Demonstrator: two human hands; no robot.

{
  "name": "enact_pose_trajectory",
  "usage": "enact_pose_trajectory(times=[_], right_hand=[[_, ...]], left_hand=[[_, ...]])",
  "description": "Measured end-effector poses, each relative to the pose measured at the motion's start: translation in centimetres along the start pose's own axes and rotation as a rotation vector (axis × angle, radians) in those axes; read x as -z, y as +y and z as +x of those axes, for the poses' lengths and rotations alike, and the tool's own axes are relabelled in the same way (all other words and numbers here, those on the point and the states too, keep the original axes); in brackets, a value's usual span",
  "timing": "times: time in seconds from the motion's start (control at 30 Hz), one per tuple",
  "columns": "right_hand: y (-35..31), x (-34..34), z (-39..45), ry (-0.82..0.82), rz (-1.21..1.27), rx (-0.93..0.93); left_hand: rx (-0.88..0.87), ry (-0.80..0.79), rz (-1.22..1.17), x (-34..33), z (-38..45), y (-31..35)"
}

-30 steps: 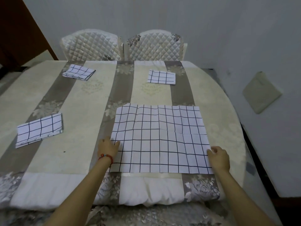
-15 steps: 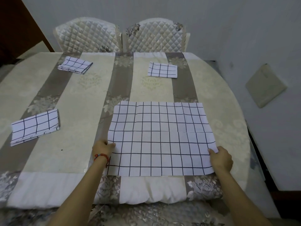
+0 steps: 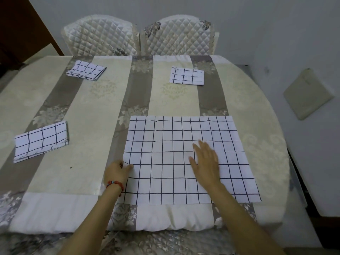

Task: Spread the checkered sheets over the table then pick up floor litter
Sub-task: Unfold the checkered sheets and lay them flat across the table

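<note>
A white checkered sheet (image 3: 171,137) lies unfolded and flat on the near right part of the table (image 3: 88,137). My right hand (image 3: 206,162) lies flat on the sheet's middle, fingers straight and pointing away from me. At the sheet's left edge my left hand (image 3: 116,173), with a red bead bracelet on its wrist, rests with the thumb on top of the paper. Three more checkered sheets stay folded: one at the left (image 3: 41,141), one at the far left (image 3: 86,70), one at the far middle (image 3: 186,75).
The table wears a cream and grey striped cloth with a padded white front edge (image 3: 173,218). Two quilted white chairs (image 3: 139,36) stand at the far side. A wall (image 3: 301,43) is close on the right, with a beige square panel (image 3: 308,96) on it.
My right hand left the sheet's right edge and moved left onto its middle, now lying flat. My left hand stays at the left edge.
</note>
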State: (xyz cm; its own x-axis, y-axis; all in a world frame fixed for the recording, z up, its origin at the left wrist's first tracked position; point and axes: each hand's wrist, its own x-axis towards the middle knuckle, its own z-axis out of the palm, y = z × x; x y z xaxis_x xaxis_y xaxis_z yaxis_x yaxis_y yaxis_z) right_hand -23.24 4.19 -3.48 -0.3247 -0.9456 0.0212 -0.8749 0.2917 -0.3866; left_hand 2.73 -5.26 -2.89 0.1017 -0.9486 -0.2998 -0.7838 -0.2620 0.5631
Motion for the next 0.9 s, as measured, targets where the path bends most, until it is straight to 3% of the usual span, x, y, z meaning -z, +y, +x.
enact_pose_trajectory(times=[0.17,0.9], right_hand=[[-1.3,-3.8,1.4,-0.228,-0.088,0.049],[-0.5,-5.6,2.7,-0.168,-0.139,0.067]], left_hand=[[0.015,0.029,-0.037,-0.1,0.8,0.1],[0.038,0.135,-0.074,-0.7,4.6,1.4]])
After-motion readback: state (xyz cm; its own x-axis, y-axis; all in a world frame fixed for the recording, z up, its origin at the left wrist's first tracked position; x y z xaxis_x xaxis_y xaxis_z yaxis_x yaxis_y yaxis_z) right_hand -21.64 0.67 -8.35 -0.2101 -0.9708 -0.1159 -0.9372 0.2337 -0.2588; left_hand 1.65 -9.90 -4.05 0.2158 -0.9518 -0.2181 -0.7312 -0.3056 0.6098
